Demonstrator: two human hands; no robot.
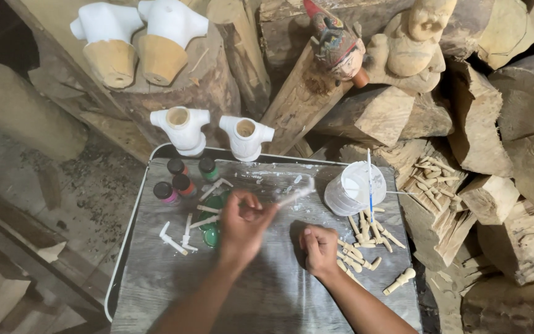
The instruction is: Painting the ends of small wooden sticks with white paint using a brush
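Left hand (pixel 242 226) is grasping a white-painted peg (pixel 295 195) pointing to two o'clock — right hand (pixel 320 247) is lying clenched on the desk (pixel 267 297), best kept steadying beside bare pegs (pixel 360 250).

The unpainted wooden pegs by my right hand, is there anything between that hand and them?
Nothing visible. The right hand rests on the grey board right beside the pile of unpainted wooden pegs, possibly touching the nearest ones. The left hand holds a blurred white-coated piece away from them.

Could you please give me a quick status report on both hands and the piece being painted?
Left hand grips a white-coated wooden piece, blurred. Right hand closed beside the bare wooden pieces; its contents unclear. Paint cup and brush close behind.
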